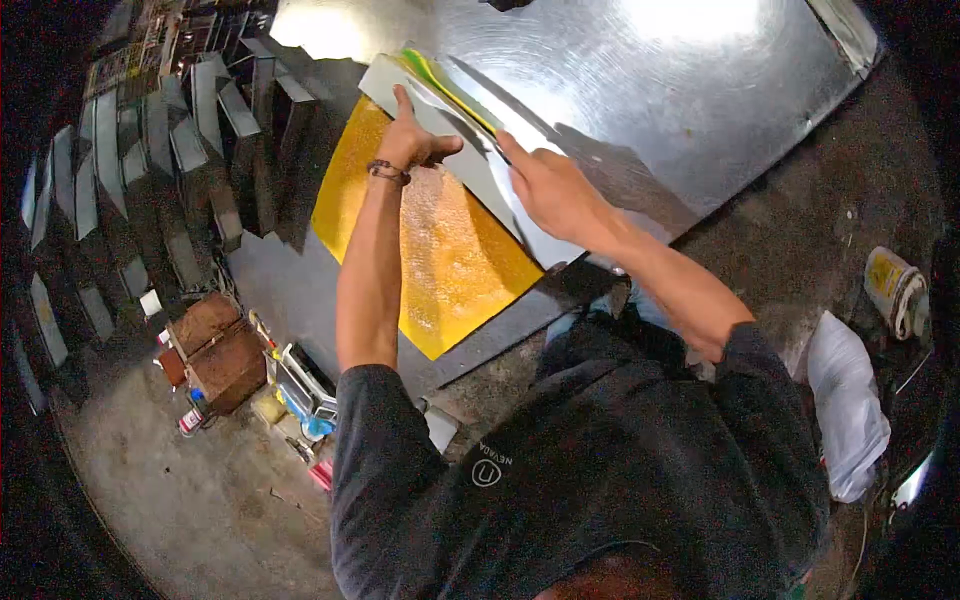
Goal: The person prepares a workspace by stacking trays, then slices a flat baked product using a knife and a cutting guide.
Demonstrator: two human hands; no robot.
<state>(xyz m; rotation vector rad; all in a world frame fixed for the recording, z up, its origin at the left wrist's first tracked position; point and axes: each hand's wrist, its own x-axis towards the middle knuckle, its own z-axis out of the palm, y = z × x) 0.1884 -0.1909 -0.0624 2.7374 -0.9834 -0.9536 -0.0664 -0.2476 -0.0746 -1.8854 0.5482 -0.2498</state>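
Observation:
A yellow, glossy textured sheet (465,265) lies at a slant on the metal surface. Along its far side runs a grey-white band (440,115), with a curled yellow-green edge (435,80) raised near its top end. My left hand (412,140) rests on the band, index finger stretched out and thumb spread to the side. At the curled edge is my right hand (550,190), index finger extended along it and the other fingers bent. The right fingers appear to pinch that edge, though the underside of the grip is hidden.
A large shiny metal sheet (690,110) extends to the far right. Many folded metal pieces (180,150) stand at the left. Brown boxes (215,350) and assorted items sit on the floor below. A white sack (845,410) and a bucket (893,290) are at the right.

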